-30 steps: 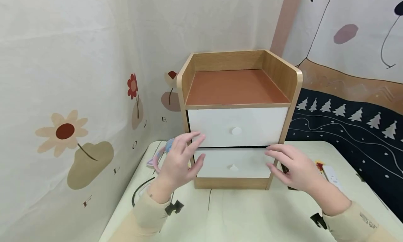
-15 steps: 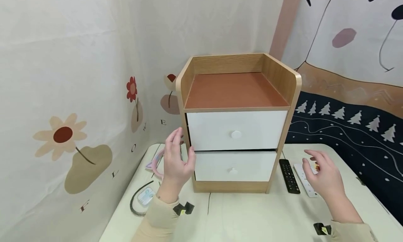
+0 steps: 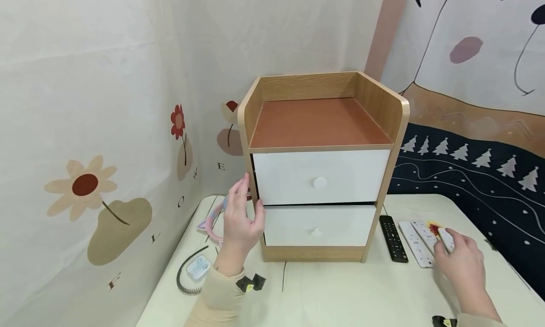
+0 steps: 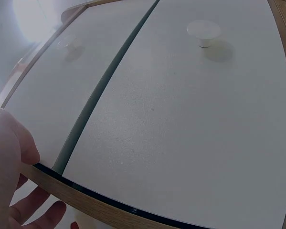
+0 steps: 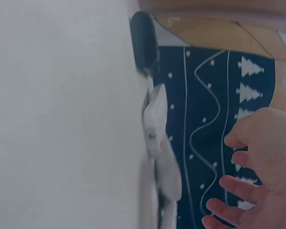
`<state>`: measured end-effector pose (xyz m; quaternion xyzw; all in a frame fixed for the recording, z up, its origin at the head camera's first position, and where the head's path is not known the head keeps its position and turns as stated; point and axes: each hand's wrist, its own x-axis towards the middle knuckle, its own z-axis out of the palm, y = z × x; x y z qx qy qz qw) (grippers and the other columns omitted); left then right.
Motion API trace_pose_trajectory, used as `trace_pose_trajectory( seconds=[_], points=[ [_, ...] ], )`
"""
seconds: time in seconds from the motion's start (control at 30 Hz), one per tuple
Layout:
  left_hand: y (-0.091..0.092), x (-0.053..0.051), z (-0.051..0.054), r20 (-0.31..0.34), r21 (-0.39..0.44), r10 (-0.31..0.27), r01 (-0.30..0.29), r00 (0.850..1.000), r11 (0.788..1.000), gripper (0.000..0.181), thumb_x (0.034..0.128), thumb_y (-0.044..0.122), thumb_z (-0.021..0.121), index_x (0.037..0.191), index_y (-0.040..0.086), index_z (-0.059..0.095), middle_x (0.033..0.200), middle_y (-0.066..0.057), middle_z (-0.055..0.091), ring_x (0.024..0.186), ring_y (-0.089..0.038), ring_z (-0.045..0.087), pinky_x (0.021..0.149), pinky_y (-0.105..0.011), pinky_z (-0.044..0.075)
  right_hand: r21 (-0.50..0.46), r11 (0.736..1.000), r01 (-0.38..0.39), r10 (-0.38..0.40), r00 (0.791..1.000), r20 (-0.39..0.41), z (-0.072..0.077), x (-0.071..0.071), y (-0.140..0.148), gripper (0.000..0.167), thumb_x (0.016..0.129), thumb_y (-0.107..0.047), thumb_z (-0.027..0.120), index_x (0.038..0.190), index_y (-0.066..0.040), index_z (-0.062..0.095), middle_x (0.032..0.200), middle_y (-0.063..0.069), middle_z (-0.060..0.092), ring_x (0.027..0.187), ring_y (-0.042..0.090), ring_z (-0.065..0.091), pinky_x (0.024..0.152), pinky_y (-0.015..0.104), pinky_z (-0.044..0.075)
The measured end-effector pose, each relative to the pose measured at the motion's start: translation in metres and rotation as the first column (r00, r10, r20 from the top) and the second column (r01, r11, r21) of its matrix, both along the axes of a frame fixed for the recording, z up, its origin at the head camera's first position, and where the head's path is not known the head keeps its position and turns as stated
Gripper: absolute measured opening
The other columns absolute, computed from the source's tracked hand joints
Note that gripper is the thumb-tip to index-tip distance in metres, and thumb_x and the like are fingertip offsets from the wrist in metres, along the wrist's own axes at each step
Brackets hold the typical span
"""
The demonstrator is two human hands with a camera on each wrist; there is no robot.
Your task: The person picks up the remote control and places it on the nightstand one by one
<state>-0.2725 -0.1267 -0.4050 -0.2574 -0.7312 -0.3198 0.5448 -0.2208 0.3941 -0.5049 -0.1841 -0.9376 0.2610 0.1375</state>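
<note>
A small wooden cabinet (image 3: 327, 253) with two white drawer fronts stands in the middle of the head view. The upper drawer (image 3: 289, 175) and the lower drawer (image 3: 289, 225) carry round white knobs. My left hand (image 3: 242, 223) is at the cabinet's left side, its thumb by the front edge and its fingers extended along the outside. In the left wrist view the thumb (image 4: 28, 148) touches the side panel's edge. At the right, my right hand (image 3: 464, 263) is over a white object (image 3: 446, 239), partly hidden by the fingers. The right wrist view shows loosely bent fingers, holding nothing.
A black remote control (image 3: 393, 239) and a long white strip (image 3: 416, 245) lie right of the cabinet, beside a white piece with a sunflower picture (image 3: 433, 228). On the left are a pink headband-like item (image 3: 209, 225), a coiled black cord (image 3: 183, 282) and a light-blue case (image 3: 198, 268).
Both hands have moved off the drawer fronts. The left went to the cabinet's left side and stayed there; the right moved rightward and down to the white objects. The drawers look unchanged.
</note>
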Motion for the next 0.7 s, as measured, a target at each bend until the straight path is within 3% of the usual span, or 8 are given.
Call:
trace_pose_trajectory(
  seconds=[0.17,0.33,0.57,0.7],
  points=[
    [-0.001,0.002,-0.002,0.015,-0.023,0.000,0.000,1.000,1.000,0.075,0.0900,-0.004,0.069,0.162,-0.004,0.047,0.134,-0.031,0.064,0.110,-0.040,0.070,0.080,-0.050,0.066,-0.048,0.996,0.078,-0.073,0.992,0.100,-0.010,0.007,0.007,0.070,0.110,-0.030,0.048,0.168,0.004,0.031,0.165,0.048,0.022,0.144,0.072,0.030,0.114,0.084,0.034],
    [-0.003,0.005,-0.003,0.040,-0.038,-0.003,0.004,0.999,0.999,0.076,0.0898,-0.005,0.070,0.162,-0.004,0.046,0.133,-0.031,0.064,0.095,-0.036,0.072,0.072,-0.045,0.067,-0.020,0.995,0.094,-0.089,0.978,0.191,-0.017,0.011,0.014,0.066,0.107,-0.027,0.048,0.161,0.009,0.038,0.160,0.050,0.027,0.141,0.071,0.033,0.116,0.080,0.036],
    [-0.006,0.006,0.001,0.058,-0.053,-0.005,0.008,0.998,0.999,0.078,0.0897,-0.005,0.072,0.162,-0.004,0.045,0.132,-0.032,0.063,0.095,-0.036,0.073,0.074,-0.046,0.068,0.017,0.997,0.079,-0.081,0.974,0.213,-0.019,0.008,0.014,0.061,0.102,-0.019,0.049,0.155,0.013,0.044,0.156,0.049,0.036,0.140,0.069,0.037,0.118,0.077,0.036],
    [-0.007,0.006,0.001,0.068,-0.064,-0.014,0.018,0.998,0.998,0.080,0.0887,-0.006,0.072,0.163,-0.004,0.044,0.132,-0.032,0.063,0.095,-0.035,0.073,0.074,-0.045,0.068,0.036,0.996,0.087,-0.093,0.957,0.273,-0.022,0.009,0.019,0.060,0.101,-0.017,0.049,0.153,0.014,0.044,0.150,0.049,0.041,0.135,0.068,0.044,0.114,0.076,0.042]
  ],
)
